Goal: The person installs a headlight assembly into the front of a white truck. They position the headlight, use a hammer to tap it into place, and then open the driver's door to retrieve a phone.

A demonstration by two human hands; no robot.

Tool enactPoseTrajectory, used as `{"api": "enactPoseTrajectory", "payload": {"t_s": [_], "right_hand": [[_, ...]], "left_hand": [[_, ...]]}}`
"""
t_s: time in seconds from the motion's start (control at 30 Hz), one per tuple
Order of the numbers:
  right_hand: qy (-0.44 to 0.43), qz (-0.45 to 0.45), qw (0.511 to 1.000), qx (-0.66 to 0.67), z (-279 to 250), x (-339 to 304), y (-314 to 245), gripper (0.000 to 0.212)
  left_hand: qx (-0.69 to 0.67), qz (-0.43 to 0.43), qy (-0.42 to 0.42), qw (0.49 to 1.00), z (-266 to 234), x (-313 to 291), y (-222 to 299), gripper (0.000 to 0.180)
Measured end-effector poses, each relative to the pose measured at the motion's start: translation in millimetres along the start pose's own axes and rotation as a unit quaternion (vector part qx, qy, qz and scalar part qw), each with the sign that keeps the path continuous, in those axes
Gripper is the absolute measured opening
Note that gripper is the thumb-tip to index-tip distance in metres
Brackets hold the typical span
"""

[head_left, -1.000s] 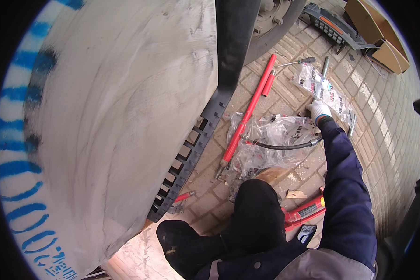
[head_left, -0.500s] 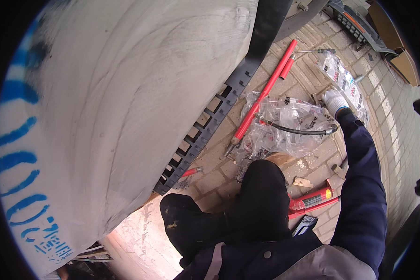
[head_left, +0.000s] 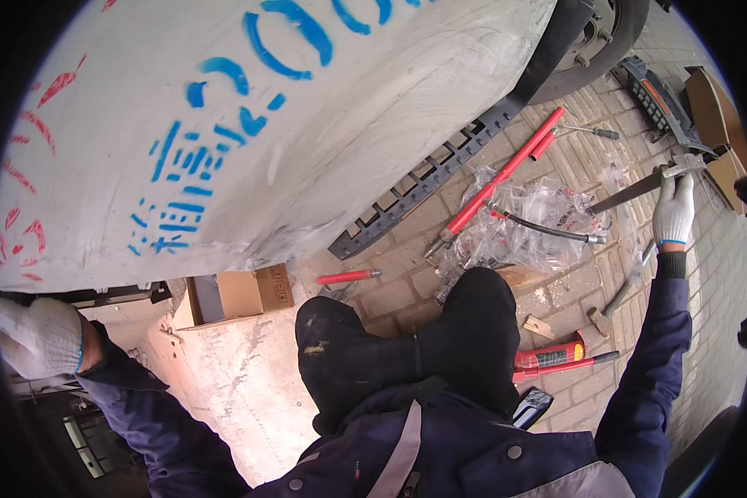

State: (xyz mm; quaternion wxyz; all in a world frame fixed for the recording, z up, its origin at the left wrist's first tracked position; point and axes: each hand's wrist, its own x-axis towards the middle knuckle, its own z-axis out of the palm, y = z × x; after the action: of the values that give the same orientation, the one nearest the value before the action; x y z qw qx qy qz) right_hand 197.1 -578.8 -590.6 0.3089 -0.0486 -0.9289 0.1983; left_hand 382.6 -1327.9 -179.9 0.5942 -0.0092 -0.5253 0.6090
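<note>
My right hand (head_left: 675, 209), in a white knit glove, is closed around a long flat dark metal bar (head_left: 628, 192) near its lighter metal end. The bar slants down left, its far tip over the clear plastic bags (head_left: 539, 207). At the far left, my gloved left hand (head_left: 46, 336) is beside the lower edge of a large pale panel (head_left: 349, 108) with blue and red painted marks. Its fingers run into the dark rim, so their grip is hidden. Below my right hand lies a hammer (head_left: 599, 320) on the paving.
A long red tube (head_left: 506, 178) and a black hose (head_left: 544, 230) lie on the bags. A screwdriver (head_left: 602, 132) rests beyond. A red jack (head_left: 552, 357) lies beside my knee. Cardboard boxes (head_left: 253, 292) stand left and far right. A slotted black strip (head_left: 427, 176) borders the panel.
My right hand has risen from the plastic bags and moved right, now holding the metal bar. My left hand has come into view. The whole view has swung left.
</note>
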Motion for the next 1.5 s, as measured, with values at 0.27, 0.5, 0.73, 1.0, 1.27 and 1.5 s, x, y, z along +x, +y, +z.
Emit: {"api": "enactPoseTrajectory", "payload": {"t_s": [0.27, 0.5, 0.73, 1.0, 1.27, 1.5], "right_hand": [[0.247, 0.022, 0.716, 0.652, -157.8, -66.4, -204.3, 0.079], [-0.082, 0.229, 0.667, 0.704, -150.3, -183.8, -331.1, 0.062], [-0.11, 0.002, 0.673, 0.731, -200.8, -188.9, -443.8, 0.035], [-0.204, -0.036, 0.761, 0.614, -249.8, -110.8, -594.3, 0.036], [-0.171, -0.091, 0.849, 0.492, -230.1, -85.6, -630.9, 0.037], [-0.072, -0.088, 0.849, 0.516, -266.0, -85.0, -631.5, 0.031]], "left_hand": [[-0.524, -0.38, -0.028, 0.762, -45.1, 50.4, 32.7, 0.018], [-0.608, -0.197, -0.15, 0.754, -39.9, 45.5, -32.1, 0.023], [-0.535, -0.351, 0.016, 0.768, -27.0, 11.5, -37.6, 0.031], [-0.562, -0.418, 0.057, 0.711, -14.9, -15.6, 24.5, 0.052], [-0.584, -0.434, 0.085, 0.68, -1.0, -27.2, 26.3, 0.034], [-0.595, -0.432, 0.106, 0.67, 1.6, -28.6, 23.0, 0.032]]}}
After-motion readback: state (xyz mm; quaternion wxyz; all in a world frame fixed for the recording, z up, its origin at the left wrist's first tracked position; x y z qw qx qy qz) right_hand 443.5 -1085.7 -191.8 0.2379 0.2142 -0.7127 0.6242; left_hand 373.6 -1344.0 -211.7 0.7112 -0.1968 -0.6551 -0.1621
